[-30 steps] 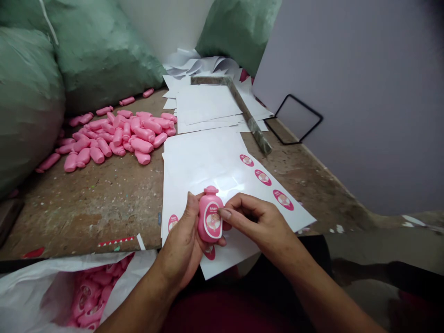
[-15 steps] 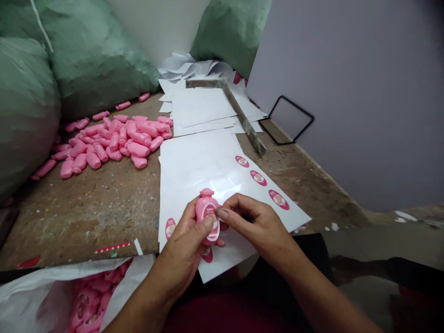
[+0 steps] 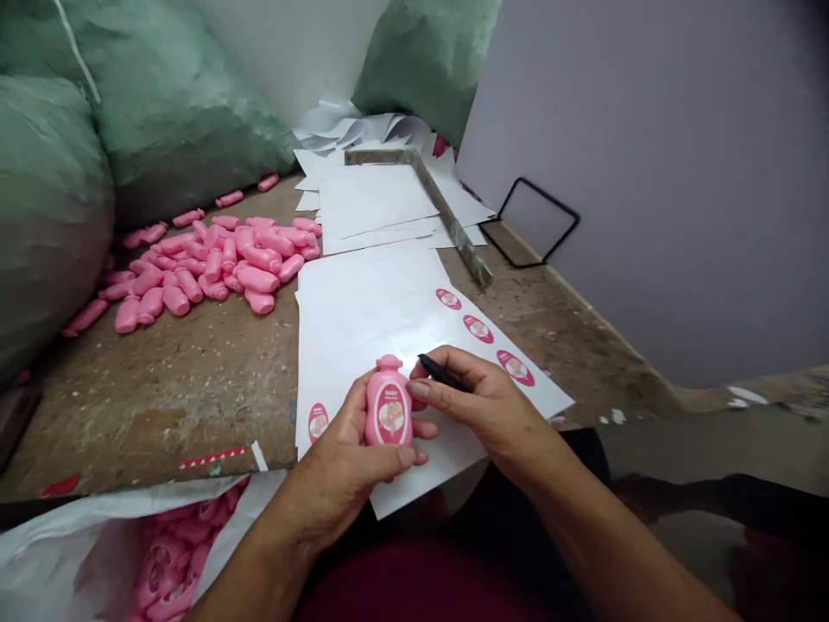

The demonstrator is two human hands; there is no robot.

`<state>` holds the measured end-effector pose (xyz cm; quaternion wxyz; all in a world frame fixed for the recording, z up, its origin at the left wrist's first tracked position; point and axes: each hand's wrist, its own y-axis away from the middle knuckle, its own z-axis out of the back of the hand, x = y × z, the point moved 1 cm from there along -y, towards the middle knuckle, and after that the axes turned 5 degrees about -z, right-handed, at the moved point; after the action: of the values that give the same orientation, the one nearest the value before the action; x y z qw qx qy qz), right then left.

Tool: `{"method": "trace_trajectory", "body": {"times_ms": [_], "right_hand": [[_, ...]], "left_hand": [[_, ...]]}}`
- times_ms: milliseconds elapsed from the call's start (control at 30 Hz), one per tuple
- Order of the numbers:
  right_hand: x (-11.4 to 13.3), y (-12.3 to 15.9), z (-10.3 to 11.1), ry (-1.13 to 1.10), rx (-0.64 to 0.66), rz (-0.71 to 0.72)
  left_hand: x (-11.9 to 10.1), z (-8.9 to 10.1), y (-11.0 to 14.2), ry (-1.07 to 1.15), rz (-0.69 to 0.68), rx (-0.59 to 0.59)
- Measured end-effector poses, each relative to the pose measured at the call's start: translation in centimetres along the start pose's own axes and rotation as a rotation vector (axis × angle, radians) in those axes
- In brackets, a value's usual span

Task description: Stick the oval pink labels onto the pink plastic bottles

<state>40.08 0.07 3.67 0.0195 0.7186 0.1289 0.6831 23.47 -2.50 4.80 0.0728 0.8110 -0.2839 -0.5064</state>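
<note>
- The worn brown surface (image 3: pixel 259 363) carries nearly everything; its near edge lies just before the person.
- Bulging green sacks (image 3: pixel 187 112) stand at the back and left, probably there to leave the middle free; their contents are hidden, and the left one is cut off.
- White sheets (image 3: pixel 356 294) lie directly under the hands, likely for easy reach; the oval stickers (image 3: pixel 477 328) remain along the edges, and the forearms may cover more.
- A white bag (image 3: pixel 71 536) gapes below the near left edge, labelled bottles inside; its lower part is out of view.
- Loose pink bottles (image 3: pixel 213 263) are heaped left, within reach, apparently bare.
- An angled bar (image 3: pixel 446 212) rests across the farther sheets, perhaps as a weight.
- The left hand (image 3: pixel 353 453) has its fingers clamped around one pink bottle (image 3: pixel 389 397), upright above the sheets, label facing the person; its back is hidden.
- The right hand (image 3: pixel 483 397) pinches a black tool (image 3: pixel 441 371) beside that bottle; thumb contact with the bottle is unclear, and the grip covers the tool's rear.
</note>
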Motion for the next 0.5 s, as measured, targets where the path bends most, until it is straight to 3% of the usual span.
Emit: {"method": "trace_trajectory", "body": {"times_ms": [167, 267, 333, 400, 500], "right_hand": [[-0.4, 0.0, 0.7, 0.061, -0.084, 0.030], [-0.4, -0.1, 0.6, 0.149, -0.115, 0.062], [-0.3, -0.1, 0.6, 0.237, -0.122, 0.080], [-0.3, 0.1, 0.5, 0.361, -0.117, 0.097], [-0.5, 0.7, 0.0, 0.592, -0.052, 0.152]], "left_hand": [[-0.5, 0.6, -0.5, 0.131, 0.002, -0.007], [-1.2, 2.1, 0.3, 0.141, -0.051, -0.076], [-2.2, 4.6, 2.5, 0.026, -0.079, -0.188], [-3.5, 8.4, 6.2, -0.212, -0.068, -0.374], [-5.4, 14.1, 12.1, -0.823, 0.032, -0.742]]}}
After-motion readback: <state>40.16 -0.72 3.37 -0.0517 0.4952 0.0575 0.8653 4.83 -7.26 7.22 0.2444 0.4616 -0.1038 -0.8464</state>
